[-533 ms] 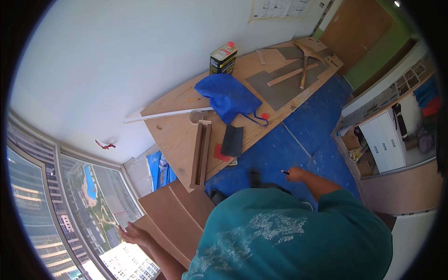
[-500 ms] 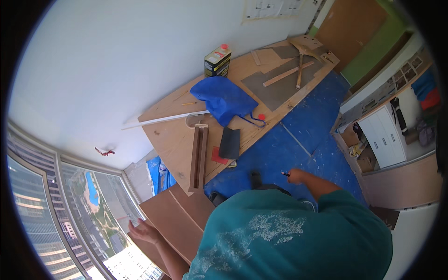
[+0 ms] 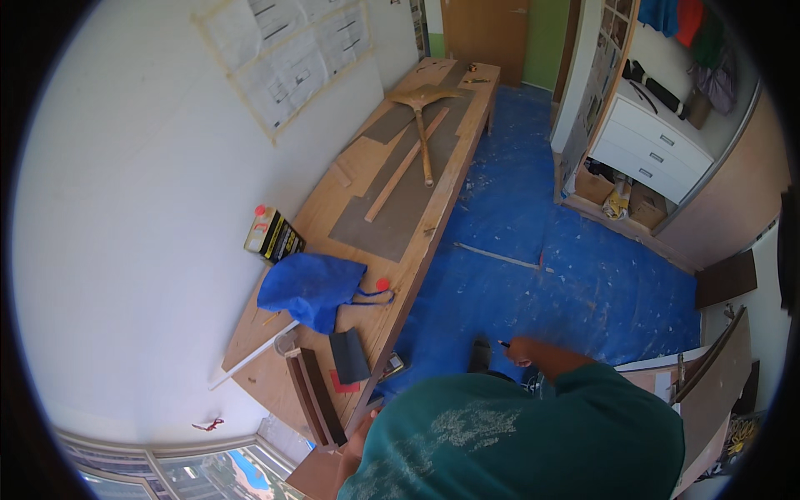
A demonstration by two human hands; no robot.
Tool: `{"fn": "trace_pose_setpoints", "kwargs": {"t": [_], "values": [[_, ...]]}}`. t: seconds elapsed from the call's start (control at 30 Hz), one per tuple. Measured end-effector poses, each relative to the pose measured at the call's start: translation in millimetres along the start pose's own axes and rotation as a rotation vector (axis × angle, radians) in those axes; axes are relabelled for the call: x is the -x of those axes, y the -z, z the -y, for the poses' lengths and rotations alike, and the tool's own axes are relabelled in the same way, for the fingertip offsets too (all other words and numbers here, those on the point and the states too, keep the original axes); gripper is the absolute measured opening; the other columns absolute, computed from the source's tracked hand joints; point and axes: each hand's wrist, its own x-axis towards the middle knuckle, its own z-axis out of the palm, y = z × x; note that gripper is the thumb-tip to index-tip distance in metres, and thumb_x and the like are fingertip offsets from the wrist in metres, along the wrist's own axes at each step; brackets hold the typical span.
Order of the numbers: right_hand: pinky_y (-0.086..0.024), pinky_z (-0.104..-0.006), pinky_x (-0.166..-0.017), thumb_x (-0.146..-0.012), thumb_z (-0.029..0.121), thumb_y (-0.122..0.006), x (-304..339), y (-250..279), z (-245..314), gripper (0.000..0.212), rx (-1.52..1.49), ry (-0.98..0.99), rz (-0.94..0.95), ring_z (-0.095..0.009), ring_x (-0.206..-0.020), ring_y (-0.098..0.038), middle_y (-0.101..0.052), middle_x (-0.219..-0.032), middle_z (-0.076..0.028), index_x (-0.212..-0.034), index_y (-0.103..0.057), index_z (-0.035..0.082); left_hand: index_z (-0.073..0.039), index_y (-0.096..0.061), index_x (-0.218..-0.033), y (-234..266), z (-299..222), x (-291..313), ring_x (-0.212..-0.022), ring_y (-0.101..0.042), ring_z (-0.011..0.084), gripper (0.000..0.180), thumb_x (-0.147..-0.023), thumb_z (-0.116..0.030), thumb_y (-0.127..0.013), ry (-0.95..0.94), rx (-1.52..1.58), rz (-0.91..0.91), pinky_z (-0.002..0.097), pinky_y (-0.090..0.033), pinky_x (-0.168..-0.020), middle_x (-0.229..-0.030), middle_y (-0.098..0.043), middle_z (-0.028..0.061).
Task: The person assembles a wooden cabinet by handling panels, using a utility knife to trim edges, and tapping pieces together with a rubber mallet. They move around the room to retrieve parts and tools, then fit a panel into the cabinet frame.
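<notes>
My right hand is closed around a slim dark pen-like tool, over the blue-covered floor, with its tip pointing left. My left hand is low beside the workbench's near end, partly hidden by my teal shirt; its fingers hardly show. Next to it on the wooden workbench lies a brown channel-shaped wood piece. Close by are a dark grey sheet, a red sheet, a roll of tape and a blue cloth bag.
A metal can with a red cap stands by the wall. Farther along lie a broom-shaped wooden piece and a wood strip. Blue sheeting covers the floor. White drawers stand at right, and panels lean behind.
My view has swung to the right, bringing the far door and leaning panels into sight. My left hand, open near the window before, is now close beside my body. My right hand keeps the pen-like tool.
</notes>
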Motion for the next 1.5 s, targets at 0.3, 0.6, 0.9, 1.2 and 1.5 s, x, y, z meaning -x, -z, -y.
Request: {"fn": "trace_pose_setpoints", "kwargs": {"t": [0.3,0.6,0.9,1.2,1.5], "values": [[-0.051,-0.0389,-0.054,-0.099,0.025,-0.062,-21,169,-111,0.025,0.041,-0.156,-0.042,-0.023,-0.057,-0.058,-0.063,-0.072,-0.013,-0.091,-0.067,0.002,0.006,-0.065,-0.117,-159,-130,-98,-0.112,-0.065,0.0294,0.031,-0.098,-0.016,-0.058,-0.175,0.19,0.324,0.0425,-0.047,-0.104,-0.116,-0.069,0.0201],[-0.047,-0.0321,-0.046,-0.098,0.03,-0.064,-25,165,-167,0.031,-0.552,-0.253,-0.083,-0.019,-0.053,-0.058,-0.065,-0.079,-0.012,-0.1,-0.068,-0.001,-0.001,-0.066,-0.099,-214,-122,-265,-0.098,-0.066,0.0181,0.039,-0.105,-0.036,-0.05,-0.262,-0.559,0.237,0.0341,-0.049,-0.09,-0.106,-0.073,0.011],[-0.056,-0.0369,-0.053,-0.097,0.032,-0.062,-26,145,-176,0.032,-0.613,-0.252,-0.115,-0.022,-0.064,-0.068,-0.068,-0.089,-0.015,-0.1,-0.069,0.002,-0.002,-0.066,-0.101,-246,-157,-478,-0.082,-0.067,0.0146,0.035,-0.102,-0.036,-0.056,-0.164,-0.577,0.227,0.0292,-0.051,-0.073,-0.091,-0.072,0.0092],[-0.056,-0.039,-0.048,-0.091,0.018,-0.068,-21,270,-150,0.015,-0.816,-0.52,-0.227,-0.023,-0.052,-0.063,-0.062,-0.071,-0.012,-0.092,-0.065,0.003,-0.001,-0.062,-0.111,-241,-287,-793,-0.087,-0.068,0.0244,0.046,-0.086,-0.038,-0.073,-0.231,-0.656,-0.352,0.0354,-0.054,-0.076,-0.099,-0.071,0.014],[-0.054,-0.0389,-0.048,-0.092,0.005,-0.054,-71,451,-74,0.01,-0.987,-0.392,-0.489,-0.024,-0.055,-0.065,-0.061,-0.07,-0.009,-0.096,-0.063,0.006,0.004,-0.058,-0.117,-240,-293,-912,-0.102,-0.069,0.036,0.059,-0.079,-0.038,-0.075,-0.012,-1.108,-0.504,0.0432,-0.054,-0.089,-0.107,-0.07,0.0225]]}}
